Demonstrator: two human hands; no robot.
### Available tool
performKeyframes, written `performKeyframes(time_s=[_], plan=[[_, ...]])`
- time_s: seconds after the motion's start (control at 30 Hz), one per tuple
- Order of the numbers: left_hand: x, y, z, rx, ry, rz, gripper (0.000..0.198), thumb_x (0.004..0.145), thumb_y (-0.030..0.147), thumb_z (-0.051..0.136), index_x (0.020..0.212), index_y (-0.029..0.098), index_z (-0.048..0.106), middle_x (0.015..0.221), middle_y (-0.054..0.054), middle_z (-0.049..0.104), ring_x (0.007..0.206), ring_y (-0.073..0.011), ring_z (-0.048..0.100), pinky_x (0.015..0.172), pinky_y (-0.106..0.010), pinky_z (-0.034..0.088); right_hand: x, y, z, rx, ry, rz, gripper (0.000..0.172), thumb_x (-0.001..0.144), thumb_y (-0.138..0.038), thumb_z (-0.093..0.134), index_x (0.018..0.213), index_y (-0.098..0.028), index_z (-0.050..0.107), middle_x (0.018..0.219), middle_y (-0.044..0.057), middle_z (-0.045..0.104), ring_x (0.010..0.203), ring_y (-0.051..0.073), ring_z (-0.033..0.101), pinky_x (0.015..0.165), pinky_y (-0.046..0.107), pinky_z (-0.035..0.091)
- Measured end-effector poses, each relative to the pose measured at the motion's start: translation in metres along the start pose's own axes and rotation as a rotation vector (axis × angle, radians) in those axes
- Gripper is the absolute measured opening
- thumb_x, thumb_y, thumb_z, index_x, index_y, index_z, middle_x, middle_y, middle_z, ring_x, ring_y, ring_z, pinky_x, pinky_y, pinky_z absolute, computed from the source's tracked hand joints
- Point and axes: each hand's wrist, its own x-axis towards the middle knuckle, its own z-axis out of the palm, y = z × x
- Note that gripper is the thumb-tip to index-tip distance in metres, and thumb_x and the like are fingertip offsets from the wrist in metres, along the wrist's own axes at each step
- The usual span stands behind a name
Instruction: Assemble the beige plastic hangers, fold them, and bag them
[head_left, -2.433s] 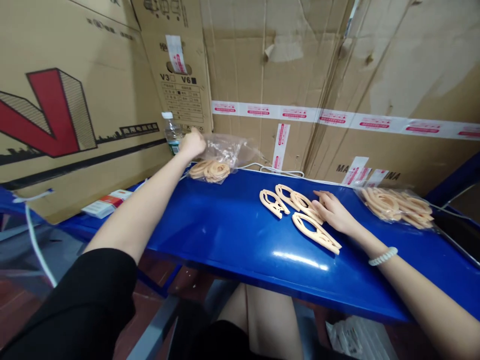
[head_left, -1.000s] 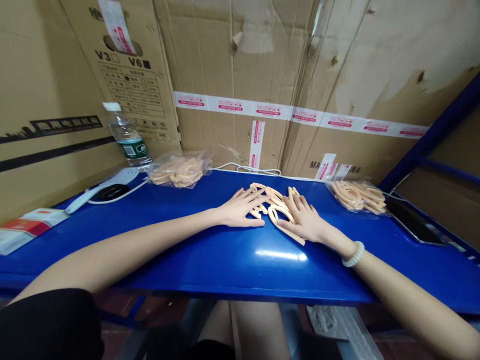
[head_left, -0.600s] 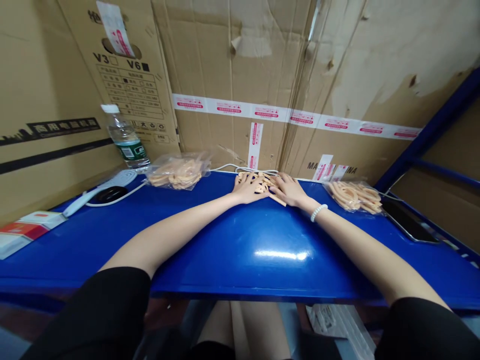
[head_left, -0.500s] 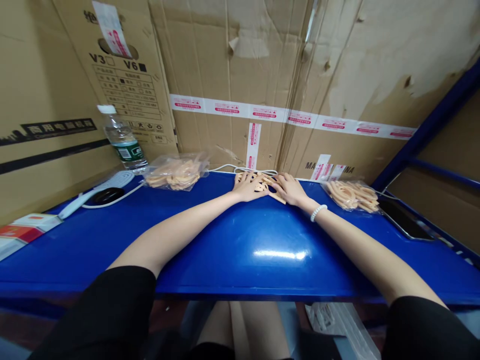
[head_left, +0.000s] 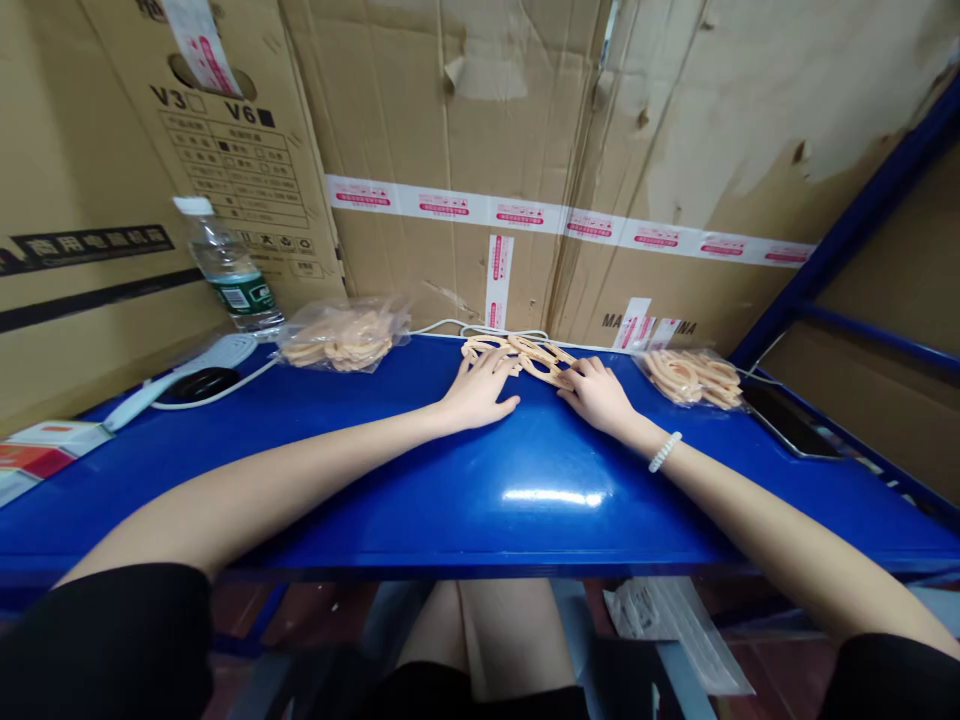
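Several loose peach plastic pieces (head_left: 525,353) lie bunched at the back of the blue shelf (head_left: 420,480), against the cardboard. My left hand (head_left: 477,392) lies flat on the shelf with fingers spread, its fingertips just touching the near edge of the pieces. My right hand (head_left: 598,394), with a white bead bracelet on the wrist, lies flat beside it, fingertips at the right end of the same pieces. Neither hand holds anything.
A clear bag of the same pieces (head_left: 341,335) lies at back left, another bag (head_left: 690,375) at back right. A water bottle (head_left: 225,270), a white cable, a black mouse (head_left: 202,382) and a small red-and-white box (head_left: 45,445) sit left. A dark phone (head_left: 787,420) lies right. Cardboard boxes wall the back.
Both hands pushed the loose pieces away to the back of the shelf, then drew back a little toward me; the pieces stay against the cardboard. Earlier my left hand set down the left bag.
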Motion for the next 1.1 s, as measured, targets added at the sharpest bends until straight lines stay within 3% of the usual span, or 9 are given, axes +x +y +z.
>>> performKeyframes(time_s=[0.1,0.2,0.43,0.6,0.7,0.8,0.97,1.1], plan=[[-0.029,0.007,-0.007,0.009,-0.017,0.156,0.047,0.096,0.036,0.05,0.138,0.016,0.054,0.152,-0.016,0.049,0.144,-0.031,0.041,0.12,-0.054,0.03,-0.01,-0.005,-0.001,0.018,-0.015,-0.009,0.018,0.099,-0.026,0.058,0.11,-0.015,0.067,0.115,0.017,0.065,0.111,0.033,0.053,0.087,0.042,0.047],[-0.041,0.01,-0.009,0.007,-0.048,0.139,0.042,0.098,0.035,0.046,0.134,0.017,0.056,0.15,-0.015,0.052,0.141,-0.0307,0.045,0.119,-0.056,0.031,-0.015,-0.011,-0.002,0.056,-0.003,-0.011,0.015,0.099,-0.029,0.06,0.106,-0.017,0.065,0.117,0.016,0.064,0.113,0.031,0.054,0.09,0.04,0.048],[-0.028,-0.007,-0.005,-0.061,-0.126,-0.013,0.06,0.095,0.052,0.051,0.141,0.014,0.051,0.156,-0.018,0.045,0.147,-0.0343,0.039,0.119,-0.058,0.031,0.003,-0.002,0.007,0.154,0.056,0.029,0.025,0.094,-0.041,0.067,0.095,-0.017,0.06,0.107,0.016,0.067,0.105,0.032,0.058,0.089,0.041,0.048],[-0.018,-0.017,-0.002,-0.098,-0.237,-0.049,0.073,0.092,0.063,0.049,0.148,0.016,0.045,0.164,-0.017,0.033,0.153,-0.0365,0.027,0.122,-0.064,0.021,0.007,0.013,0.014,0.248,0.029,0.03,0.011,0.091,-0.026,0.066,0.091,-0.019,0.058,0.101,0.013,0.069,0.098,0.03,0.061,0.082,0.038,0.049],[-0.007,-0.024,0.002,-0.128,-0.263,-0.019,0.076,0.091,0.066,0.049,0.148,0.017,0.044,0.164,-0.017,0.032,0.154,-0.0367,0.025,0.122,-0.062,0.021,0.004,0.021,0.013,0.372,0.026,0.062,0.015,0.086,-0.024,0.068,0.096,-0.02,0.057,0.099,0.01,0.069,0.088,0.025,0.065,0.076,0.034,0.05],[0.0,-0.031,0.006,-0.183,-0.192,0.015,0.066,0.091,0.059,0.055,0.14,0.016,0.051,0.155,-0.018,0.047,0.146,-0.0348,0.04,0.12,-0.055,0.031,-0.001,0.025,0.008,0.524,0.042,0.125,0.023,0.079,-0.025,0.072,0.096,-0.02,0.057,0.097,0.008,0.07,0.082,0.024,0.066,0.074,0.035,0.052],[-0.01,-0.025,-0.002,-0.394,0.06,0.041,0.04,0.089,0.033,0.057,0.126,0.017,0.058,0.135,-0.014,0.064,0.127,-0.0273,0.059,0.111,-0.044,0.045,-0.007,0.021,0.0,0.918,0.111,0.183,0.034,0.074,-0.038,0.077,0.098,-0.021,0.06,0.099,0.006,0.068,0.08,0.022,0.065,0.065,0.034,0.055],[-0.028,-0.006,-0.02,-0.6,0.067,-0.059,0.041,0.088,0.029,0.058,0.128,0.019,0.056,0.127,-0.01,0.067,0.106,-0.0226,0.068,0.09,-0.037,0.056,-0.01,0.005,-0.012,1.288,0.17,0.243,0.04,0.077,-0.043,0.08,0.104,-0.019,0.065,0.094,0.004,0.068,0.069,0.017,0.062,0.059,0.03,0.053]])
